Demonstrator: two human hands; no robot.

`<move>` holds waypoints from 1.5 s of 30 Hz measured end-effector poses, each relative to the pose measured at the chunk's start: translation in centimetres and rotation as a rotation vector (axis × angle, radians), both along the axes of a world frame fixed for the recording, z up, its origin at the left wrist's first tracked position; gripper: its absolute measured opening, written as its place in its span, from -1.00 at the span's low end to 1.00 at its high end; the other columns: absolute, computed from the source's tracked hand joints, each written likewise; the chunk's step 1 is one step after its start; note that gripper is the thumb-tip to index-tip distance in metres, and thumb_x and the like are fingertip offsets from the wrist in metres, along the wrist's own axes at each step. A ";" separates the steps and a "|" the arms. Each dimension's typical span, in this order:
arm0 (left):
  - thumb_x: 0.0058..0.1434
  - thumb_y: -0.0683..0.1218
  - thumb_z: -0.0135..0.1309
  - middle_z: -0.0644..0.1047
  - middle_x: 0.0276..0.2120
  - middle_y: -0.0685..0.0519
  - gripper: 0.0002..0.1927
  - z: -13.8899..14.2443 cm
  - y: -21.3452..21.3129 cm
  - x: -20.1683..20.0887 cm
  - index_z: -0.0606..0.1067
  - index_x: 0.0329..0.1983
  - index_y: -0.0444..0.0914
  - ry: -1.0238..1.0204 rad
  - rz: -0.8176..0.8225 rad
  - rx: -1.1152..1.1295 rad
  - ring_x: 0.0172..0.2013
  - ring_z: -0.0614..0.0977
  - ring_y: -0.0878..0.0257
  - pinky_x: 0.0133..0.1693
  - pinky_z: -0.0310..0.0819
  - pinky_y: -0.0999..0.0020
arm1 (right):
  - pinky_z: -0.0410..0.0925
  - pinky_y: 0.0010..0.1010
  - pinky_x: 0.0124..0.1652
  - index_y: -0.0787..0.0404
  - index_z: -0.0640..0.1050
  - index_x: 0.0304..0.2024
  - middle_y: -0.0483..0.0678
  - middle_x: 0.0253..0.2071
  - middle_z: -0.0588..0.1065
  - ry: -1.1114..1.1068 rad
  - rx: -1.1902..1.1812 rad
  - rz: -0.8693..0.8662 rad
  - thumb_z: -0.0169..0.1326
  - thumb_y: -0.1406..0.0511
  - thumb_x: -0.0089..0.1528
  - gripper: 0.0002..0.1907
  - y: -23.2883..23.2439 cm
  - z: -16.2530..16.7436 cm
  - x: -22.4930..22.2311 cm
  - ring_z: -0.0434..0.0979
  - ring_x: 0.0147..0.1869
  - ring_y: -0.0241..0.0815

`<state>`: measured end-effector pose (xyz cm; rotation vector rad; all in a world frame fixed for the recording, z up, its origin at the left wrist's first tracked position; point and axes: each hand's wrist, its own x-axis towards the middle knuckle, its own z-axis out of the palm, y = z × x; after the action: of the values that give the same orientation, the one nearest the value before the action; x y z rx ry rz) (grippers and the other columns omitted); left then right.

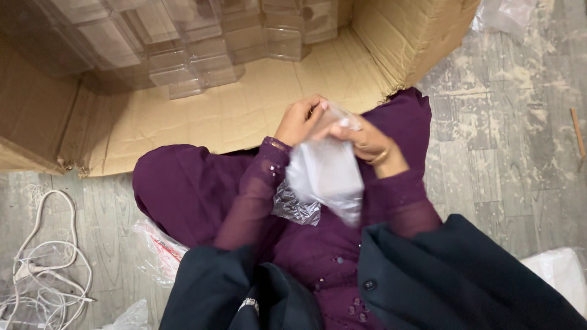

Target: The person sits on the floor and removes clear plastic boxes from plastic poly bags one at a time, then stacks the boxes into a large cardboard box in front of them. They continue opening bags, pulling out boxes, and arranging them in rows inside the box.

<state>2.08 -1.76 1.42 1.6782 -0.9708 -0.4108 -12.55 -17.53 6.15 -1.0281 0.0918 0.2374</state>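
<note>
My left hand (298, 120) and my right hand (361, 139) meet over my lap, both gripping the top of a clear plastic bag (327, 174) with something white inside. The bag hangs down between my purple sleeves, and a crumpled bit of clear wrap (296, 208) sticks out at its lower left. My fingers pinch the bag's opening, the left hand from the left side and the right hand from the right. A bangle sits on my right wrist.
A large open cardboard box (257, 104) lies flat in front of me, holding several clear plastic containers (183, 55) at its far side. White cables (43, 269) lie on the floor at left. More plastic wrapping (159, 250) lies beside my knee, and a white object (559, 272) at right.
</note>
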 end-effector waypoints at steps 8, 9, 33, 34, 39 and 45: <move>0.07 -0.02 0.34 0.63 -0.30 -0.07 -0.63 -5.0 3.7 -2.6 0.58 -0.09 -0.27 -0.035 -0.271 0.349 -0.26 0.67 0.07 -0.20 0.52 0.27 | 0.42 -0.39 -0.04 0.27 0.58 -0.03 -0.07 -0.07 0.56 0.127 -0.880 -0.950 0.00 0.27 0.44 -0.79 -16.3 -4.1 -15.4 0.53 -0.06 -0.25; 0.00 -0.08 0.36 0.63 -0.29 -0.09 -0.63 -5.7 3.7 -2.9 0.60 -0.13 -0.27 -0.091 -0.258 0.338 -0.24 0.67 0.05 -0.19 0.52 0.25 | 0.39 -0.35 -0.08 0.27 0.58 -0.02 -0.07 -0.08 0.56 0.201 -0.925 -1.066 0.03 0.24 0.43 -0.77 -18.1 -5.6 -17.2 0.51 -0.09 -0.23; 0.51 -0.03 -0.08 0.55 0.06 -0.25 -0.82 1.7 4.2 2.0 0.39 -0.08 -0.24 1.094 -0.225 -0.779 0.13 0.58 -0.01 0.13 0.53 0.08 | 0.46 -0.29 0.17 0.23 0.52 0.22 0.00 0.20 0.50 -0.268 -0.421 -0.722 0.08 0.11 0.46 -0.59 -4.5 -0.8 0.1 0.48 0.29 -0.18; 0.51 -0.03 -0.09 0.55 0.05 -0.24 -0.82 1.7 4.2 2.2 0.38 -0.09 -0.25 1.085 -0.209 -0.786 0.14 0.58 -0.01 0.14 0.53 0.06 | 0.45 -0.31 0.18 0.23 0.52 0.24 -0.01 0.21 0.50 -0.296 -0.453 -0.644 0.05 0.09 0.46 -0.56 -3.4 -0.1 0.6 0.47 0.32 -0.20; 0.52 -0.05 -0.10 0.56 0.01 -0.23 -0.83 0.9 3.9 2.5 0.38 -0.07 -0.26 1.037 -0.081 -0.763 0.10 0.58 -0.02 0.17 0.52 0.06 | 0.39 -0.36 0.22 0.26 0.42 0.30 0.00 0.18 0.48 -0.385 -0.657 -0.341 0.21 0.15 0.31 -0.42 1.1 2.2 2.1 0.45 0.30 -0.26; 0.51 -0.04 0.00 0.55 -0.05 -0.14 -0.76 2.6 4.8 0.9 0.47 0.02 -0.31 0.211 0.422 -0.406 -0.04 0.54 0.18 0.03 0.45 0.29 | 0.49 -0.55 -0.31 0.29 0.63 -0.15 -0.11 -0.29 0.62 -0.096 -0.922 -0.528 0.24 0.31 0.29 -0.84 3.2 2.1 4.9 0.60 -0.29 -0.38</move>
<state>2.99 3.02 3.97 1.3856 -0.4841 -0.0937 -7.68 -14.30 8.30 -1.8773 0.4045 -0.3806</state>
